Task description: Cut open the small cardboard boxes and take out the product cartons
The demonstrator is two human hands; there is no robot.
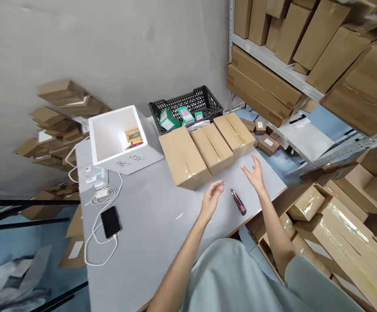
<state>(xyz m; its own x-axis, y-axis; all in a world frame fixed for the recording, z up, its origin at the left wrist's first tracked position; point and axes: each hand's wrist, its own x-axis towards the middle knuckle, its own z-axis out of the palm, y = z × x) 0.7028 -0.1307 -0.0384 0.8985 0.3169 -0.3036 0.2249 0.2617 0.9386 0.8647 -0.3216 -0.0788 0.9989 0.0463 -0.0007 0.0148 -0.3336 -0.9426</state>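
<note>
Plainly, left hand (211, 199) and right hand (255, 175) uncurled, empty
Red-and-black plastic cutter (238, 203) between them; three brown cardboard boxes (212, 145) stand before a black latticed plastic crate (192, 102)

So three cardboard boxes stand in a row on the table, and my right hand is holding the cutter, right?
No: your right hand is empty; the head view shows the cutter lying on the table. The rest holds.

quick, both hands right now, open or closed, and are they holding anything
Left hand: open, loosely curled, holding nothing.
Right hand: open, holding nothing.
</note>
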